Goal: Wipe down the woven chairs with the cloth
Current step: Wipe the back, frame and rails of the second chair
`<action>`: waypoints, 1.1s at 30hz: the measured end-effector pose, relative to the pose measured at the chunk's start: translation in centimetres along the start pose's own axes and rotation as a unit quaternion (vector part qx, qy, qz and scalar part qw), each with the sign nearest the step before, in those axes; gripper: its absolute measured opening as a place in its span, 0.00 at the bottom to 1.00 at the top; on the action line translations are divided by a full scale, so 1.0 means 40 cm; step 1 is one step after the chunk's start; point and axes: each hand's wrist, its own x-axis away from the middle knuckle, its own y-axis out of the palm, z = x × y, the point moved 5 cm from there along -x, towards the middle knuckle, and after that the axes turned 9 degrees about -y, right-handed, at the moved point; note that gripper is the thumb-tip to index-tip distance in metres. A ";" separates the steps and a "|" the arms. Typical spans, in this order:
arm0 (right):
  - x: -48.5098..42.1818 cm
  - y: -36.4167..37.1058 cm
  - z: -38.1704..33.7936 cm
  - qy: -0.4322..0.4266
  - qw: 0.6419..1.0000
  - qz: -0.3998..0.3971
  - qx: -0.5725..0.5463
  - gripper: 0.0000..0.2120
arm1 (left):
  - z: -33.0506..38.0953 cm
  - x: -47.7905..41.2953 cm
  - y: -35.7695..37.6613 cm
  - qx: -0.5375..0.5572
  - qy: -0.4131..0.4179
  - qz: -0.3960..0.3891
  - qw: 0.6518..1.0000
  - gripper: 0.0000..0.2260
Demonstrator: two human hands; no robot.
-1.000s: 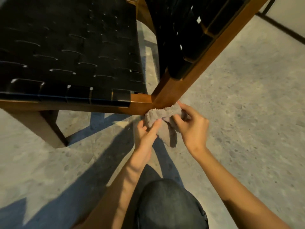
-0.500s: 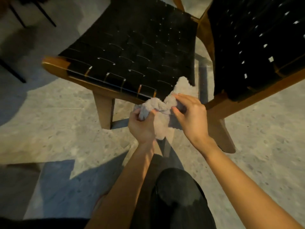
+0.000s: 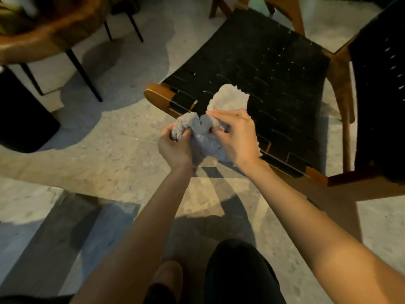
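A woven chair with black straps and a brown wooden frame stands ahead of me, its backrest at the right edge. Both hands hold a pale grey fluffy cloth in the air over the seat's front edge. My left hand grips one bunched end of the cloth. My right hand pinches the other part, and a loose flap of cloth sticks up above its fingers. Neither hand touches the chair.
A round wooden table on thin black legs stands at the upper left, with a dark object on the floor below it. More wooden chair legs show behind the seat. The floor is speckled stone. My dark-trousered knee is at the bottom.
The view has pulled back and turned, so the whole seat and the table now show. Both hands moved with the cloth from the seat's rear corner joint to its front edge.
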 end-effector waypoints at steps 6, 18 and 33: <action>-0.116 0.101 -0.064 -0.010 0.998 -0.028 -0.060 0.15 | 0.091 -0.108 -0.067 -0.001 0.062 0.021 0.998 0.13; 0.068 0.135 -0.077 0.079 0.990 0.087 -0.077 0.14 | 0.147 -0.158 -0.121 -0.227 0.196 -0.092 0.950 0.14; 0.212 0.287 0.065 0.387 0.836 0.277 -0.273 0.05 | -0.077 -0.167 -0.041 -0.123 0.064 -0.150 0.979 0.13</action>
